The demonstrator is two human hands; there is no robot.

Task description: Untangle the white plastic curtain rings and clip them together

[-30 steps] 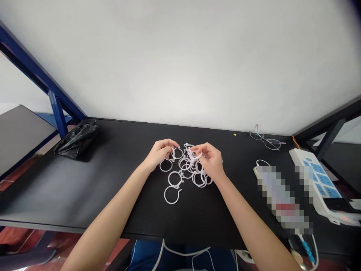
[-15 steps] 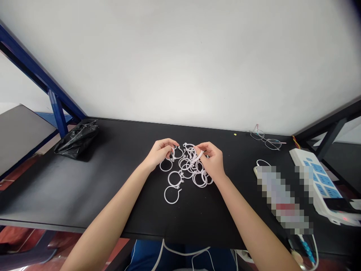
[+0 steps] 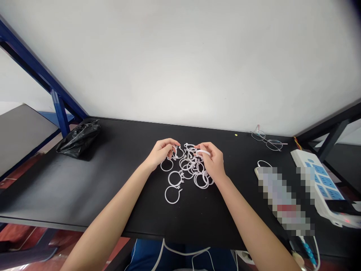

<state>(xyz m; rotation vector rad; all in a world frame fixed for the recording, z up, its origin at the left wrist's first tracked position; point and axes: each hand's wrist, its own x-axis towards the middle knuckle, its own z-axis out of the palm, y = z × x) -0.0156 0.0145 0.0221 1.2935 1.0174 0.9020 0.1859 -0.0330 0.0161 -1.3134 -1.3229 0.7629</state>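
The left hand [image 3: 161, 153] has its fingers [image 3: 171, 144] curled narrow and pinched on a white plastic ring [image 3: 177, 151] at the near-left edge of the pile. The right hand [image 3: 212, 160] has its fingers [image 3: 203, 147] closed on another ring [image 3: 202, 153], lifted a little above the rest. The two held rings sit close together, with only a small gap between the two sets of fingers; whether they touch each other cannot be told.

Just below and between the fingers lies the pile of rings [image 3: 191, 167], overlapping and partly tangled, resting on the black table [image 3: 118, 180]. Nearer the person than the left fingers, three rings lie more singly, the nearest one [image 3: 172, 195] well clear of the heap.

To do this step well, I judge that each ring should be gripped near its small clasp tab, with the fingertips turned so the opening faces the other ring, and lifted clear so that neighbours in the pile do not drag along.

Farther out to the right of the right fingers lie a pair of glasses [image 3: 267, 140] by the wall and a white power strip [image 3: 321, 180]. Far to the left of the left fingers sits a crumpled black bag [image 3: 79, 138].
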